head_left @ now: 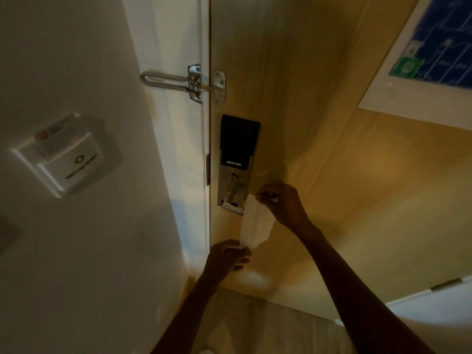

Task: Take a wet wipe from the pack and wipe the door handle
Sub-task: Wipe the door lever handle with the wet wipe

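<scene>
A white wet wipe [255,223] is stretched between my two hands in front of the wooden door [319,162]. My right hand [283,200] pinches its upper end just right of the door handle [233,206]. Below, my left hand [227,258] pinches the lower end. The silver handle juts out at the foot of the smart lock plate [236,159], and the wipe's top edge lies against its right end. The wipe pack is not in view.
A swing-bar door guard [184,81] spans the frame and door above the lock. A key-card switch [60,155] with a card in it hangs on the white wall at left. A framed blue plan [434,47] is on the door at upper right.
</scene>
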Available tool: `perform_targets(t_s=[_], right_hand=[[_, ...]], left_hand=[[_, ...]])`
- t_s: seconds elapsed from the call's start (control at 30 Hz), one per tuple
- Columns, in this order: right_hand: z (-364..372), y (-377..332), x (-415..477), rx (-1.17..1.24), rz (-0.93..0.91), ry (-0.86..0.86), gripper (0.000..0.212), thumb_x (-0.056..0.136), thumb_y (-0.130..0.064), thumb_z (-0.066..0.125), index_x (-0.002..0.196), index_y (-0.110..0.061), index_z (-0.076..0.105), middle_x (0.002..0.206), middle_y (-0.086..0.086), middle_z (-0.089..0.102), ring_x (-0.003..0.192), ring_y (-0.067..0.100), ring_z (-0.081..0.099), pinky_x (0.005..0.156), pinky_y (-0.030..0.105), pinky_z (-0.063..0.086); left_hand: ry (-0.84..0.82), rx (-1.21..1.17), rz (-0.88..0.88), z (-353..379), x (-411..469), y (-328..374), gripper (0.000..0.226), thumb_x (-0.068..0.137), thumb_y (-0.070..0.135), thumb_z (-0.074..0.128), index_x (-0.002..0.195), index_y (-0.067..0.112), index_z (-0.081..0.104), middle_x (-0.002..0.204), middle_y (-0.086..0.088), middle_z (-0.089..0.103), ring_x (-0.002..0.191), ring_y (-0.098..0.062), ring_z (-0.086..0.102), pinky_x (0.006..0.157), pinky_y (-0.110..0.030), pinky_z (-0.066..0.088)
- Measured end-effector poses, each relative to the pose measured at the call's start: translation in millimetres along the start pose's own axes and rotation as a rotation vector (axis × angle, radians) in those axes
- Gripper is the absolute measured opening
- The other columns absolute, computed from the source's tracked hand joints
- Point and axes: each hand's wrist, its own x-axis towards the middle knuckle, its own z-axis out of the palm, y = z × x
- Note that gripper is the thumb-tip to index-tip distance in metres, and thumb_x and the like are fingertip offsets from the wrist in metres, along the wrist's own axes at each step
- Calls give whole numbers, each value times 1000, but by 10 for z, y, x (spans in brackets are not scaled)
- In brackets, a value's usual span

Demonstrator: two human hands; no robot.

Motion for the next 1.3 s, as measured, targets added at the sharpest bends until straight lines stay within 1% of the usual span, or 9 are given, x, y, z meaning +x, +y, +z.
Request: perform_targets(t_s=[0.17,0.3,0.37,0.47,0.63,0.93,1.03,1.17,1.3], right_hand=[[292,61,-82,-265,26,93,20,85,-27,69,103,-17,70,104,1,69,98,16,61,88,31,46],[415,-7,-369,-373,-19,322,22,89,-20,64,111,-13,66,115,7,64,113,24,54,95,35,38],[505,-36,-497,-394,-48,282,27,94,-24,55,116,-12,65,118,7,65,114,22,55,97,36,41],[616,-34,-539,-410,-27,109,36,97,-32,49,126,-13,60,117,5,67,108,19,60,96,37,43],[579,-82,-487,-447,-69,14,29,93,-21,58,120,-12,63,89,5,70,76,23,64,68,32,50],[488,-70,-422,-404,-101,-80,25,88,-8,65,113,-10,68,89,6,69,76,21,64,65,25,45],[457,-25,-444,-365,-51,-113,25,93,-12,60,117,-13,66,89,2,67,76,17,62,65,21,43],[301,75,-531,-359,-30,-74,23,93,-12,59,115,-14,66,91,4,68,79,20,63,67,34,53],[454,-131,-415,-292,-18,-86,27,96,-23,49,115,-13,66,90,4,67,77,17,61,64,33,52]], left_hand=[[51,103,-10,-376,175,-66,26,87,20,67,110,8,66,92,-7,75,74,-19,75,62,-25,59],[145,26,85,-658,338,99,23,88,13,63,110,6,67,93,-10,75,77,-20,75,67,-28,61],[155,-35,134,-741,423,249,20,89,11,62,108,9,67,93,-10,74,78,-20,74,68,-26,60],[120,-86,185,-790,566,485,16,90,12,59,102,13,69,90,-5,75,82,-22,73,75,-31,58],[87,-27,148,-766,742,801,11,89,18,63,88,18,74,83,-1,77,80,-14,74,76,-27,59],[-32,109,87,-877,880,1015,17,83,17,71,94,5,75,90,-13,76,85,-24,75,81,-37,59],[-32,116,73,-871,890,1033,12,80,14,75,89,6,75,87,-14,76,82,-25,75,78,-34,60],[-28,123,67,-838,876,1052,6,77,6,75,83,6,75,68,-3,75,66,-12,73,59,-17,56],[-36,110,47,-857,889,1094,9,76,3,76,85,4,74,72,-4,75,68,-14,74,63,-20,59]])
